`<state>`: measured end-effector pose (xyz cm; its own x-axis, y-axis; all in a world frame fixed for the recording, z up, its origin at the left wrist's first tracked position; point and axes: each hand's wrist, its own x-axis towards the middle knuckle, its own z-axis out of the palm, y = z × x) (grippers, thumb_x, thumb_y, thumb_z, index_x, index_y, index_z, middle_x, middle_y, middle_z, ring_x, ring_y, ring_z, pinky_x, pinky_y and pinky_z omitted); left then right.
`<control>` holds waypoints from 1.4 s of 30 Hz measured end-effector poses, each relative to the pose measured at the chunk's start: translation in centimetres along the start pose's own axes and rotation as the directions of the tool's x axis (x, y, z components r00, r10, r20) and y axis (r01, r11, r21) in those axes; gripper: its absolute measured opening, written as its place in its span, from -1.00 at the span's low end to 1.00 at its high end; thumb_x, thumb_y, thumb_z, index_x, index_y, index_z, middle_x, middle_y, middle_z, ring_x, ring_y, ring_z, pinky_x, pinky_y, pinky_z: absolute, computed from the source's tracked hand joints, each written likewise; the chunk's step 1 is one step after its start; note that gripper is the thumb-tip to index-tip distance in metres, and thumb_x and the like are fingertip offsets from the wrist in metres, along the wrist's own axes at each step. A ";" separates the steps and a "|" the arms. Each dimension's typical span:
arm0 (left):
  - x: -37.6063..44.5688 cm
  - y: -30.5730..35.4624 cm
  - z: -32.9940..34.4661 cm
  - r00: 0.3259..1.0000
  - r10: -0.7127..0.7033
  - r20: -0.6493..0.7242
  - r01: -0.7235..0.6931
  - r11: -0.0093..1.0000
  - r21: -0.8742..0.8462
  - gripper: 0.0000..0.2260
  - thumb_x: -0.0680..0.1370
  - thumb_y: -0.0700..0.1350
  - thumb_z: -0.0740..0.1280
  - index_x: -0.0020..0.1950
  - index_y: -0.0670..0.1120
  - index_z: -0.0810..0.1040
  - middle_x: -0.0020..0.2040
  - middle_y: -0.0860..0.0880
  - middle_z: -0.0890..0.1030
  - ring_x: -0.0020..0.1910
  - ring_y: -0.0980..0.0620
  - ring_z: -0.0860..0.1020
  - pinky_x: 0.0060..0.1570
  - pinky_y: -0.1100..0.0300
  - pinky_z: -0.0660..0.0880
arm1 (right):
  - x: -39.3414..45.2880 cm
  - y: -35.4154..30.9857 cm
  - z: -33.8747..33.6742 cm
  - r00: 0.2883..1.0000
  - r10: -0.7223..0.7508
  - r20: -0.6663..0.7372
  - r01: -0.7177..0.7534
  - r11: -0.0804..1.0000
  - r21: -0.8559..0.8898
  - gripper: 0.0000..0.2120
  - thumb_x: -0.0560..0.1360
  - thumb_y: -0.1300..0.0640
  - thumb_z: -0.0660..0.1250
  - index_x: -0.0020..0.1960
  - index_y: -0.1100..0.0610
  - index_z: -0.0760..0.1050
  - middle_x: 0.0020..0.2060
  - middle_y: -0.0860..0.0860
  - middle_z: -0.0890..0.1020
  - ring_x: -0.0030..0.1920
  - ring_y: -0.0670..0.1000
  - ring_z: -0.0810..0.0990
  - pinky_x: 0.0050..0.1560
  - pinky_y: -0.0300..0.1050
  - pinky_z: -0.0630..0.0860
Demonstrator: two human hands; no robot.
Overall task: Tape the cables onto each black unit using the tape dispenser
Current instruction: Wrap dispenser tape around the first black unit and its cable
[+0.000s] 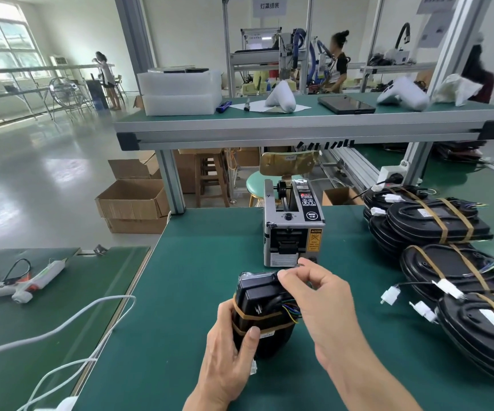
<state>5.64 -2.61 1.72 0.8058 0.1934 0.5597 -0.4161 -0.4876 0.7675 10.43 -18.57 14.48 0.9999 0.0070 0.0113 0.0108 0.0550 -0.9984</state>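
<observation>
Right of the right hand (pixel 311 295): taped units (pixel 435 221) stacked; it's pinching tape, left hand (pixel 230 345) gripping black unit (pixel 262 307), half-taped.

Left of you: bare green bench mat (pixel 198 262); open passage
Ahead: grey boxy tape dispenser (pixel 293 229) blocks
Right: stacked black taped units (pixel 435 223) crowd your reach

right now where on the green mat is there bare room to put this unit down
Bare mat lies left of the tape dispenser, out to the bench edge, and between the dispenser and the taped units. The right side is crowded with stacked units and loose white connectors. The left hand grips the black unit; the right hand pinches at its top.
</observation>
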 end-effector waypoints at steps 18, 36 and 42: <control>0.0 0.0 0.1 1.000 -0.001 -0.003 0.001 1.000 0.005 -0.75 0.65 0.11 0.28 0.32 0.23 0.40 -0.01 0.23 0.66 -0.12 0.21 0.64 -0.11 0.45 0.47 | 0.2 1.5 0.6 0.994 -0.043 -0.104 0.040 0.999 -0.025 -0.83 0.43 0.16 0.54 -0.32 0.00 0.72 0.05 -0.23 0.68 0.22 -0.33 0.56 0.31 -0.13 0.45; -0.1 0.2 0.0 1.000 0.014 0.002 -0.014 0.999 0.029 -0.75 0.64 0.15 0.30 0.31 0.29 0.39 -0.03 0.22 0.65 -0.16 0.20 0.63 -0.16 0.48 0.43 | -0.7 1.2 0.7 0.979 -0.164 -0.123 0.125 0.953 -0.275 -0.85 0.46 0.04 0.52 -0.29 -0.05 0.68 0.19 -0.28 0.56 0.22 -0.35 0.49 0.24 -0.22 0.37; -0.1 0.1 0.0 1.000 0.013 0.003 -0.014 0.999 0.029 -0.74 0.64 0.16 0.29 0.32 0.31 0.38 -0.02 0.21 0.66 -0.15 0.17 0.65 -0.17 0.47 0.45 | -0.3 1.0 0.5 0.982 -0.167 -0.090 0.128 0.933 -0.336 -0.84 0.47 0.04 0.51 -0.28 -0.03 0.65 0.16 -0.25 0.55 0.21 -0.26 0.50 0.17 -0.31 0.29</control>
<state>5.52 -2.70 1.73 0.8014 0.1843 0.5691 -0.4145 -0.5149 0.7504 10.12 -17.98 13.48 0.9806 -0.0921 0.1732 0.1410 -0.2833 -0.9486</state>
